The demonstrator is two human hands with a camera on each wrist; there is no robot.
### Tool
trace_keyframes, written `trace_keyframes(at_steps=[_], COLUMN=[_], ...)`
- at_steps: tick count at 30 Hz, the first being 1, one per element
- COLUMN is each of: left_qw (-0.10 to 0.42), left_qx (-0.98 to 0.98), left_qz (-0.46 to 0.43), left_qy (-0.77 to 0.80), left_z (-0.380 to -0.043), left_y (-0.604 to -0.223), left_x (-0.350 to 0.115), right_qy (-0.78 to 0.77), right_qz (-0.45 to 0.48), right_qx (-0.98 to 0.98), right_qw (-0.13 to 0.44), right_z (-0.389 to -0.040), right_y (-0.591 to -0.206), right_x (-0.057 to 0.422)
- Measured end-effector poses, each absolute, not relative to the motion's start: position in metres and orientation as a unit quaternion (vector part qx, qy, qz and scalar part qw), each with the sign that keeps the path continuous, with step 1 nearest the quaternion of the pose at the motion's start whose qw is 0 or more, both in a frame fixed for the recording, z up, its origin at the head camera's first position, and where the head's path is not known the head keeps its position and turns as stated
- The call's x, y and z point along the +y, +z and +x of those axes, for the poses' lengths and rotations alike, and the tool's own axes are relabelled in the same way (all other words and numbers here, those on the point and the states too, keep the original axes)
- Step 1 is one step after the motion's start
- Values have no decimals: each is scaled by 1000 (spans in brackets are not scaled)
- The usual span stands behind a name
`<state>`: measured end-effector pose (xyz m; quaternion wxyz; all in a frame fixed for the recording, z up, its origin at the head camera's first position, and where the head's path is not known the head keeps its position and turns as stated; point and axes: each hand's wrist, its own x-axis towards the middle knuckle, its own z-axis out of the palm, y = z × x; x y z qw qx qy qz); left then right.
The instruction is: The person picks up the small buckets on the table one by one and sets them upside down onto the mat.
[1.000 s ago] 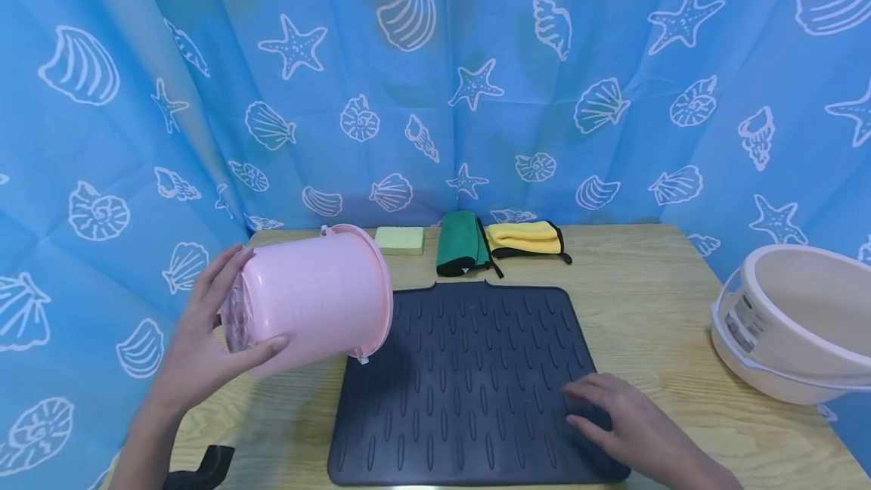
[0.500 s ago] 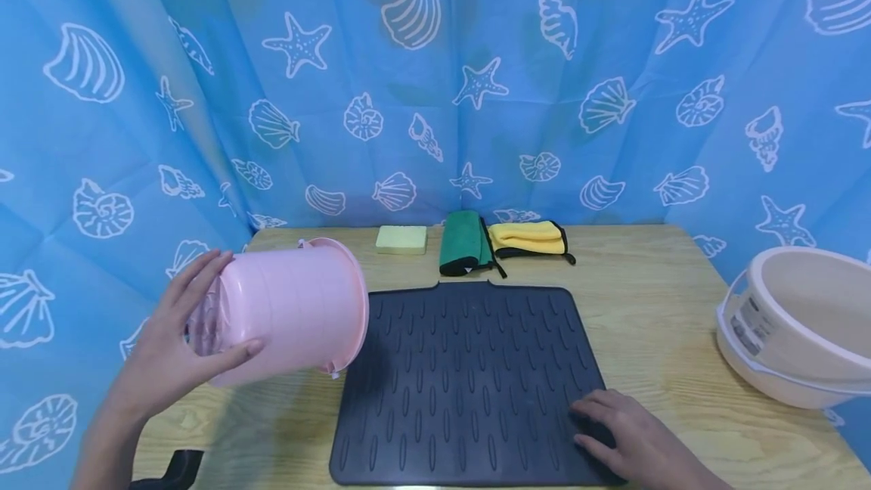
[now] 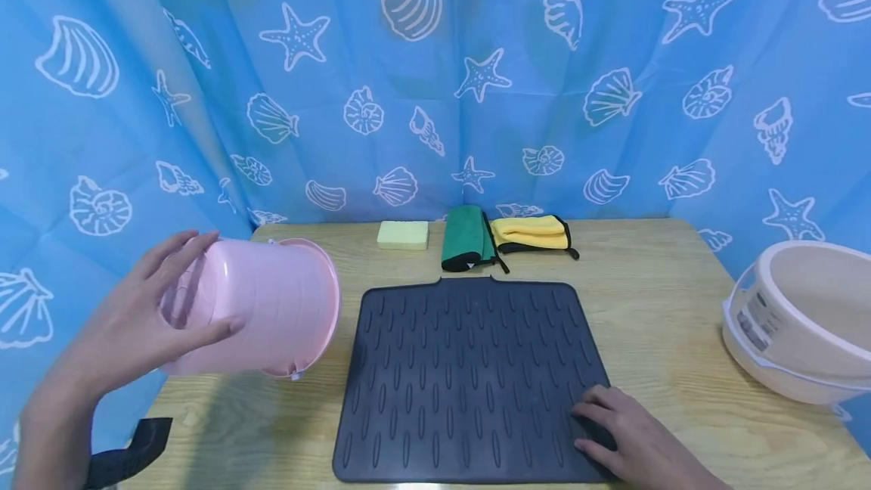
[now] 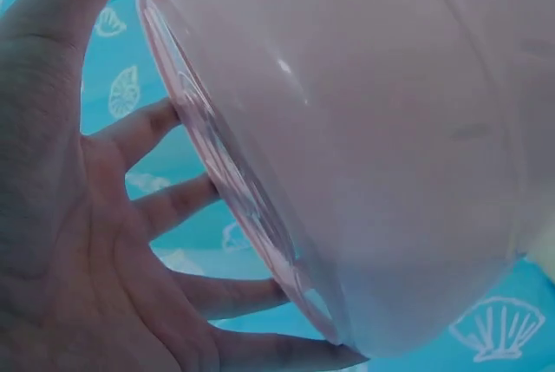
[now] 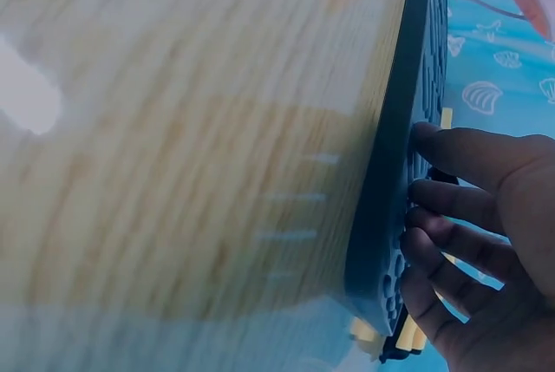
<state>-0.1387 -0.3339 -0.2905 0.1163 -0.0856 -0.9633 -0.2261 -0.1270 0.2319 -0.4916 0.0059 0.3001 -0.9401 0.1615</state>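
Observation:
In the head view my left hand (image 3: 132, 320) grips a pink bucket (image 3: 268, 305) by its base, thumb on the near side and fingers over the far side. The bucket lies sideways in the air with its rim facing right. Up close in the left wrist view, spread fingertips press on the base edge of the bucket (image 4: 347, 155). My right hand (image 3: 626, 429) rests its fingertips on the right part of a dark ribbed mat (image 3: 463, 369). The right wrist view has those fingers relaxed against the mat (image 5: 377, 207), holding nothing.
Along the back of the wooden table (image 3: 680, 286) lie a pale yellow sponge (image 3: 403, 235), a rolled green cloth (image 3: 465, 239) and a folded yellow cloth (image 3: 529, 231). A cream bucket (image 3: 810, 316) stands at the right edge. A blue shell-print curtain (image 3: 435, 82) hangs behind.
My left hand has carried the pink bucket leftward, away from over the mat. The right hand has shifted slightly and lowered onto the mat.

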Motion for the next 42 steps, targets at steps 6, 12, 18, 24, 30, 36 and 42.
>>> trace_keyframes(at_steps=[6,12,18,24,30,36,42], left_qw=[100,84,67,73,89,97,97], left_qx=[-966,-962,-961,-954,-947,-941,-943], left_qz=[-93,-108,-115,-128,-147,-172,-172], left_qy=[-219,-235,-241,-263,-270,-275,-268], left_z=[-151,-165,-179,-192,-201,-205,-212], left_y=[-295,-308,-318,-328,-333,-334,-336], left_x=[-328,-318,-305,-294,-286,-279,-270], right_qy=[174,184,179,191,192,196,196], right_qz=[303,296,295,293,285,290,287], right_qx=[-937,-937,-938,-937,-939,-937,-937], right_qw=[7,-12,-11,-15,-28,-21,-18], right_z=[-126,-126,-126,-125,-125,-125,-125], right_y=[-492,-492,-493,-493,-493,-493,-494], right_x=[234,235,237,237,236,237,237])
